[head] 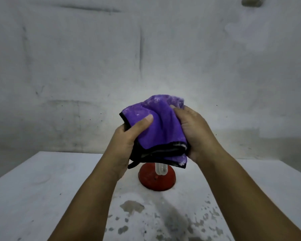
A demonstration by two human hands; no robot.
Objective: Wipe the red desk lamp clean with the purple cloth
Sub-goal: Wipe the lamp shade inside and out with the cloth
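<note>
Left hand (129, 145) curled round the near-left side of the purple cloth (156, 126), thumb laid flat across the upper face, fingers hidden beneath the folds. Right hand (195, 134) clamped on the right side of the same cloth, thumb tip pressed into the fabric near the top edge, palm against the bunched layers. Both forearms bare, reaching forward from the bottom of the view and meeting at the cloth.

Cloth held folded and bunched between the two hands, raised well above the table. Purple face up, black trim along the left and lower edges, pale dusty flecks across the far part. Several black-edged layers stacked at the near edge, one loose black strip hanging below the left hand.

Directly below the cloth, apart from it: red desk lamp (156, 180), only a red dome showing, resting on the white table (42, 188). White coiled bulb (161, 169) showing in front of the dome, its top hidden by the cloth. Rest of the lamp hidden by cloth and hands. No containers in view.

Table surface worn, with dark grey chipped patches (131, 206) scattered across the near part between the forearms. Behind, a stained grey-white wall (94, 66).
</note>
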